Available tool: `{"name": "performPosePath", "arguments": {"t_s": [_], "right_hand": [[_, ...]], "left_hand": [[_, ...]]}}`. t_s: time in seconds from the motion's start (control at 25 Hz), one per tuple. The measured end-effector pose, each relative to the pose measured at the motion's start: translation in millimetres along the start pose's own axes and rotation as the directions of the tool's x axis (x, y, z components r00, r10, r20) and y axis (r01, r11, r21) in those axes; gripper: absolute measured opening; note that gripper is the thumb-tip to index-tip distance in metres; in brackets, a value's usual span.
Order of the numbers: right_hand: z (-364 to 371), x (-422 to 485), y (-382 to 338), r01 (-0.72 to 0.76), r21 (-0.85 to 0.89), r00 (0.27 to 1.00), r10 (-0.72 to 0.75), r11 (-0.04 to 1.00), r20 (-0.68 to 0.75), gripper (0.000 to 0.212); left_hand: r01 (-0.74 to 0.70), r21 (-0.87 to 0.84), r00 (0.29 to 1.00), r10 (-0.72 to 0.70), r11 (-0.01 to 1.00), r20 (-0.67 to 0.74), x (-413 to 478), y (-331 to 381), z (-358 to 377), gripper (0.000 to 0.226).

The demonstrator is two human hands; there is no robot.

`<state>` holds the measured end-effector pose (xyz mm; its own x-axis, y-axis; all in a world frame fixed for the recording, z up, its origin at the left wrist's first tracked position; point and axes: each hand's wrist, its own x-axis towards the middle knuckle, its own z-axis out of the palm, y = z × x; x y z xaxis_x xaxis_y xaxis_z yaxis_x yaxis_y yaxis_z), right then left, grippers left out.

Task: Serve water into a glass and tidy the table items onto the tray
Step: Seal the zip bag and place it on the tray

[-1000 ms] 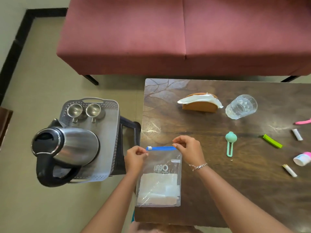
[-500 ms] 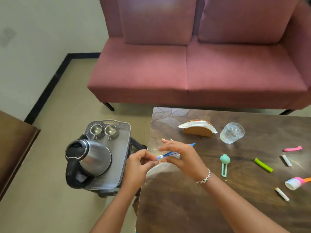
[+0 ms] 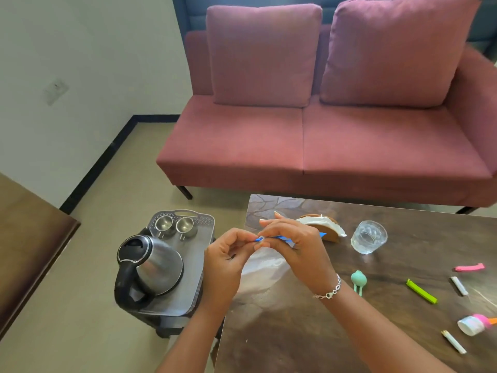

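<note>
Left hand (image 3: 226, 261), right hand (image 3: 295, 250) pinched zip strip (image 3: 281, 238) of bag (image 3: 259, 269) beside tray (image 3: 192, 251); we judged steady sliding pressure best.

Bright, even daylight — glare patches on the table (image 3: 282, 208); wide-angle bending at edges, hands slightly blurred

Left hand (image 3: 228, 254), right hand (image 3: 293, 243) meet, fingers (image 3: 243, 235) pinching (forearms converging).

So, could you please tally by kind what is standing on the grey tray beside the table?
Kettle: 1
Steel cups: 2
Total: 3
</note>
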<state>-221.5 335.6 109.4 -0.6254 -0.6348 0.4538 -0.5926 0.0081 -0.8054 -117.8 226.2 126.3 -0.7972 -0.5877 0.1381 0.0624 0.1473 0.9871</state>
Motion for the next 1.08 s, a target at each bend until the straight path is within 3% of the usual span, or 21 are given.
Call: {"name": "performPosePath", "arguments": {"t_s": [0.2, 0.36, 0.48, 0.56, 0.68, 0.96, 1.08], "right_hand": [[-10, -2, -2, 0.085, -0.073, 0.996, -0.083, 0.994, 0.032, 0.023], [-12, -8, 1, 0.153, -0.183, 0.988, -0.155, 0.971, 0.005, 0.042], [-18, -10, 9, 0.174, -0.262, 0.982, -0.187, 0.949, -0.023, 0.045], [-27, -13, 17, 0.173, -0.306, 0.980, -0.196, 0.936, -0.045, 0.044], [-45, -18, 33, 0.138, -0.341, 0.984, -0.169, 0.930, -0.063, 0.036], [-83, -23, 55, 0.064, -0.402, 0.992, -0.104, 0.913, -0.078, 0.035], [-90, -22, 56, -0.043, -0.226, 0.996, 0.024, 0.973, -0.085, 0.020]], "left_hand": [[-0.078, -0.041, 0.997, 0.078, 0.996, -0.008, -4, 4, 8, 0.001], [-0.116, -0.057, 0.993, 0.115, 0.992, -0.020, -7, 6, 13, 0.007], [-0.124, -0.050, 0.991, 0.121, 0.991, -0.059, -5, 10, 14, 0.022], [-0.117, -0.077, 0.988, 0.109, 0.990, -0.107, -2, 11, 11, 0.020], [-0.112, -0.113, 0.983, 0.093, 0.987, -0.160, 4, 11, 3, 0.004], [-0.108, -0.169, 0.981, 0.077, 0.980, -0.177, 16, 11, -9, 0.005], [-0.058, -0.236, 0.990, 0.025, 0.970, -0.142, 18, 14, -2, 0.019]]}}
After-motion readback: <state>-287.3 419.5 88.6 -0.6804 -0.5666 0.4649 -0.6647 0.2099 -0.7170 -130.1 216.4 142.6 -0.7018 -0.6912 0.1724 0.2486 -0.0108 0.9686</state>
